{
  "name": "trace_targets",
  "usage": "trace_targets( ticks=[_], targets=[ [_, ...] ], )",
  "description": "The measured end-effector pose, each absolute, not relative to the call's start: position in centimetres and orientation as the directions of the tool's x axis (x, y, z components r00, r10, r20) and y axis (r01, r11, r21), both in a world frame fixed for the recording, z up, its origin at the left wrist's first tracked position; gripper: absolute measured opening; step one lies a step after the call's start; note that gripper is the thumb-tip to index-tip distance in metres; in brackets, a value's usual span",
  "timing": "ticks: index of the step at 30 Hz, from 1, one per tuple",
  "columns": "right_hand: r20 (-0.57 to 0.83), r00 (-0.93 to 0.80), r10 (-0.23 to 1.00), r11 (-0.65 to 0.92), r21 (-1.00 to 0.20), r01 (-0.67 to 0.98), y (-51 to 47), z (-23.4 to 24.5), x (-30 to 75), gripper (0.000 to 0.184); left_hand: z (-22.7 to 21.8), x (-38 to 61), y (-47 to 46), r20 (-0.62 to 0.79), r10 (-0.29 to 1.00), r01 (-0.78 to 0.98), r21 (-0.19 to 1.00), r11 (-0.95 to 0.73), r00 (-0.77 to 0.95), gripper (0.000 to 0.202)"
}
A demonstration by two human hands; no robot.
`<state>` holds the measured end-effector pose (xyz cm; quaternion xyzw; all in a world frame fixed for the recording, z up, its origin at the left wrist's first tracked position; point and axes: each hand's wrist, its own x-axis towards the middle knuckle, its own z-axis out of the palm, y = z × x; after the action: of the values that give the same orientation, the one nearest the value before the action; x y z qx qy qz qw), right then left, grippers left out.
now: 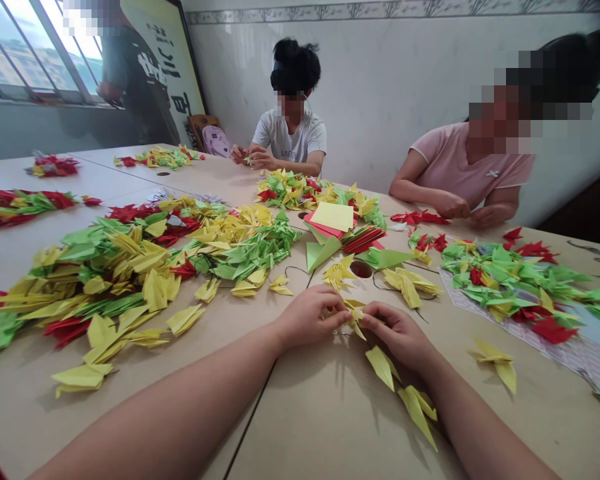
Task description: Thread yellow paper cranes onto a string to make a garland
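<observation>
My left hand [310, 317] and my right hand [397, 331] meet over the table's near middle, both pinched on a small yellow folded paper piece [355, 315]. More yellow folded pieces [414, 400] trail down below my right hand, apparently strung together. A thin dark thread [300, 270] runs across the table just beyond my hands. A stack of flat square paper [333, 217], yellow on top with red beneath, lies further back.
Large heaps of yellow, green and red folded paper [130, 267] cover the beige table [290, 427] at left, with another heap [510, 277] at right. Two people sit across the table, folding; a third stands by the window. A loose yellow piece [497, 363] lies right.
</observation>
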<state>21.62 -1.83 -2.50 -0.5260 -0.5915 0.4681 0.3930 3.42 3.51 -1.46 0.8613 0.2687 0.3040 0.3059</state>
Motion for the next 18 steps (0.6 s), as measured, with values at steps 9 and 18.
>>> trace_targets(
  ticks=[9, 18],
  targets=[
    [-0.042, -0.099, 0.994, -0.011, -0.956, 0.293, -1.74, -2.22, 21.31, 0.028, -1.49, 3.49, 3.48, 0.36, 0.666, 0.282, 0.7, -0.656, 0.653, 0.021],
    [-0.053, -0.157, 0.986, -0.02, -0.978, 0.207, -1.85, -2.2, 21.38, 0.028, -1.54, 3.5, 3.65, 0.322, 0.622, 0.294, 0.667, -0.684, 0.714, 0.031]
  ],
)
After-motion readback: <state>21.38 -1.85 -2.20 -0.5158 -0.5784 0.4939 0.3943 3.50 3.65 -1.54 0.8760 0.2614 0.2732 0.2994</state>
